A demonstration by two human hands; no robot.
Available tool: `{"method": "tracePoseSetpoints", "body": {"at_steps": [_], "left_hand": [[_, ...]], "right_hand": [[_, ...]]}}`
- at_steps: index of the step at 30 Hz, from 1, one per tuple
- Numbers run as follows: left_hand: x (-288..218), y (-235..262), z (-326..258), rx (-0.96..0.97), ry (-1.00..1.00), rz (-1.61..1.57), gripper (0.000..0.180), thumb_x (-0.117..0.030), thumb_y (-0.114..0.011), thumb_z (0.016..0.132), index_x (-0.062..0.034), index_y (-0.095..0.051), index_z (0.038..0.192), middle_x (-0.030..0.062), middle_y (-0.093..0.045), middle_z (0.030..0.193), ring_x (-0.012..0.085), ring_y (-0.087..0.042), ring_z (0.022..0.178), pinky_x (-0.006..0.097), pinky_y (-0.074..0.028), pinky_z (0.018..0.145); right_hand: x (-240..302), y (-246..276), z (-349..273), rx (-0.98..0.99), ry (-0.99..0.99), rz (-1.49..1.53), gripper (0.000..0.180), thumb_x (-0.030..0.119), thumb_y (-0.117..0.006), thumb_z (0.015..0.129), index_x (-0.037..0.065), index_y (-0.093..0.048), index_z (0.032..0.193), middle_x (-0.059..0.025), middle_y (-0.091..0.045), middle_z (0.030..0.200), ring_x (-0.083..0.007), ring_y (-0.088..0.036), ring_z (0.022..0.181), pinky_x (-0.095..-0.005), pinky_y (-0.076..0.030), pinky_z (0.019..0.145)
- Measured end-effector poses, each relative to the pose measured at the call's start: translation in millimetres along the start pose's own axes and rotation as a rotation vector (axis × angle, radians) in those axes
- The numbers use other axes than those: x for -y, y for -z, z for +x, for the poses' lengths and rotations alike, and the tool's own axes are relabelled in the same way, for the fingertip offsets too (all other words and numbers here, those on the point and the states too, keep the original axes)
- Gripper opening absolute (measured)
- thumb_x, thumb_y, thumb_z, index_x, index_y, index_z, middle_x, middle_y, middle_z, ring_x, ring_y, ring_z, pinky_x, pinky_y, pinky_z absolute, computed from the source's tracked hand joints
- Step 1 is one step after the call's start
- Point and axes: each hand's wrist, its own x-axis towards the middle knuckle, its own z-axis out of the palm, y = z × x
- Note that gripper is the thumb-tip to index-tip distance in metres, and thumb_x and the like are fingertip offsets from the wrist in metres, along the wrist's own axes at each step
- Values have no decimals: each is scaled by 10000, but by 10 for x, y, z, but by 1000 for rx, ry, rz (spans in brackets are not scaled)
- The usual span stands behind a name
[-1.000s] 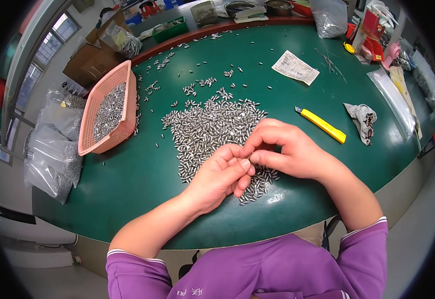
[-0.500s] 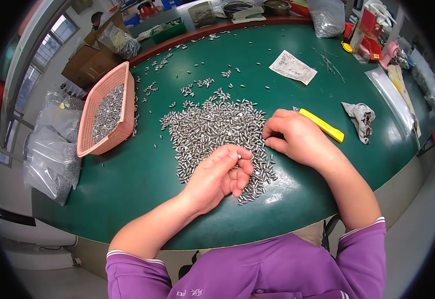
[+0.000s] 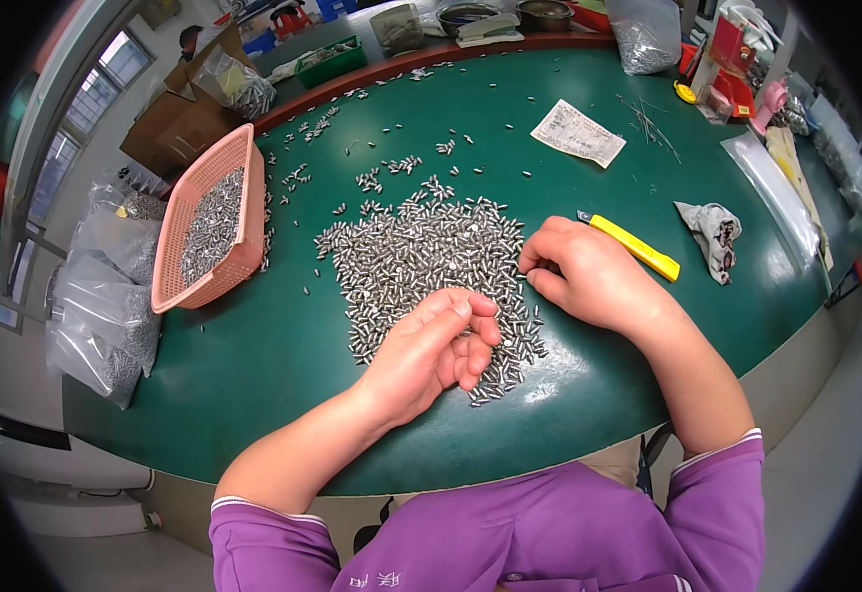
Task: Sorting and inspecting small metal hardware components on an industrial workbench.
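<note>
A wide heap of small silvery metal pieces with pointed ends [image 3: 411, 247] lies on the green table [image 3: 253, 395]. Over its near side is my left hand [image 3: 436, 340], palm partly up, with curled fingers and the thumb against the index finger. Whatever the left fingers hold is hidden. At the heap's right edge, my right hand [image 3: 579, 271] rests with thumb and fingertips pinched together; anything between them is too small or covered to name. Just beyond the right hand lies a yellow utility knife [image 3: 633, 247].
A pink plastic basket [image 3: 166, 271] holding similar pieces stands at left, near filled clear bags [image 3: 105, 326]. A paper slip [image 3: 579, 133], thin wires [image 3: 650, 128] and a crumpled wrapper [image 3: 712, 237] lie to the right. Loose pieces are scattered toward the raised far edge [image 3: 372, 77].
The small bright piece that showed at my left thumb tip is out of sight now. Both hands stay in nearly the same place.
</note>
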Motion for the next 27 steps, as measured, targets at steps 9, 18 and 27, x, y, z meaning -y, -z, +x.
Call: {"method": "tracePoseSetpoints", "body": {"at_steps": [9, 18, 27], "left_hand": [[0, -24, 0, -34, 3, 14, 241, -210, -367, 951, -27, -486, 1053, 69, -516, 864, 104, -453, 610, 210, -396, 485], [-5, -22, -6, -33, 6, 29, 236, -216, -373, 951, -31, -481, 1051, 67, -509, 867, 99, -453, 609, 209, -399, 485], [-6, -28, -2, -20, 10, 32, 229, -212, -375, 951, -32, -480, 1047, 65, -510, 863, 99, -458, 609, 210, -410, 490]], "right_hand": [[1, -42, 0, 6, 19, -19, 66, 121, -599, 746, 63, -589, 776, -100, -557, 804, -279, -563, 809, -374, -459, 720], [39, 42, 15, 29, 21, 54, 76, 131, -605, 748, 70, -594, 792, -94, -560, 807, -272, -565, 811, -373, -458, 716], [4, -36, -11, 8, 60, -70, 81, 122, -587, 759, 55, -588, 805, -103, -561, 822, -277, -564, 816, -371, -459, 721]]}}
